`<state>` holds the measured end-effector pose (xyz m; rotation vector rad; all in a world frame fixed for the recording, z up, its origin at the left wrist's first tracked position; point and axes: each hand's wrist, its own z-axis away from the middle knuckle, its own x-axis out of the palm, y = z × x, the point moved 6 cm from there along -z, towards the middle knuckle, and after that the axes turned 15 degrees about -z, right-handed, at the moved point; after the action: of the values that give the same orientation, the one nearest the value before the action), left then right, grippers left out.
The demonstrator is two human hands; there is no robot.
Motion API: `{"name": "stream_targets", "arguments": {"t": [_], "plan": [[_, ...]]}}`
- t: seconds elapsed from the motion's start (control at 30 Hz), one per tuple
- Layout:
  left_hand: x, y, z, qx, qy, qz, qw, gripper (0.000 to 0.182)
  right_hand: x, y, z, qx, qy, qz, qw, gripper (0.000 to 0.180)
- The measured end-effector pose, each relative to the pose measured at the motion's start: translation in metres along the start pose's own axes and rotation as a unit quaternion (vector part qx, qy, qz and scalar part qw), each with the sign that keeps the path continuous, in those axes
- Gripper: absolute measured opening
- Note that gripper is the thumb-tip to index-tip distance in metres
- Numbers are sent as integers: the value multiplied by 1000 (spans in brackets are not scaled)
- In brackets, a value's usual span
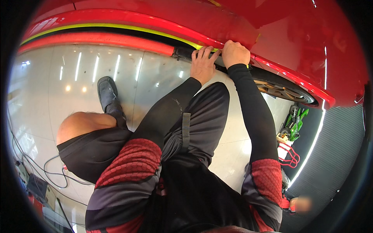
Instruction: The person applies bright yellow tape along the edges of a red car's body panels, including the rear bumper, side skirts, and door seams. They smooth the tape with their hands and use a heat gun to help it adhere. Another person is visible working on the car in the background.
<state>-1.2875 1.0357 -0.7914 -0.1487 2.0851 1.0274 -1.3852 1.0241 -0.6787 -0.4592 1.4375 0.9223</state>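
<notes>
A bright yellow-green strip (116, 26) runs along the lower side of a red car body (279, 38), above a black sill edge. My left hand (203, 64) has its fingers spread, with the fingertips against the strip and the sill. Just to its right, my right hand (236, 54) is curled into a fist where the strip reaches it. A sliver of yellow-green shows under that fist near the wrist, so it appears to grip the strip. What lies inside the fist is hidden.
Below the sill runs a red-orange padded bar (110, 39) with a dark end. A bronze-coloured wheel (284, 90) sits right of my hands. On the glossy tiled floor (163, 87) stand a green toy motorcycle (294, 122) at right and cables (43, 169) at left. Another person (291, 204) is at lower right.
</notes>
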Motion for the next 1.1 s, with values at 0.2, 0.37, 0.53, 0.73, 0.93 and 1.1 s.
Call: {"name": "stream_targets", "arguments": {"t": [0.2, 0.37, 0.53, 0.73, 0.93, 1.1], "plan": [[-2, 2, 1, 17, -16, -33, 999, 72, -30, 87, 26, 62, -72, -375, 922, 41], [0, 2, 0, 32, -23, -36, 999, 74, -50, 123, 55, 30, 10, -266, 963, 35], [0, 1, 1, 34, -42, -31, 998, 77, -44, 108, 65, 79, 113, -57, 989, 32], [-7, 9, -1, 27, -31, -22, 999, 81, -35, 102, 65, 106, 160, -9, 981, 32], [-9, 20, -3, 14, -55, -10, 998, 79, -26, 105, 66, 99, 180, 1, 979, 33], [-12, 32, -7, 24, -43, 19, 999, 80, -26, 109, 64, 103, 175, -2, 979, 33]]}}
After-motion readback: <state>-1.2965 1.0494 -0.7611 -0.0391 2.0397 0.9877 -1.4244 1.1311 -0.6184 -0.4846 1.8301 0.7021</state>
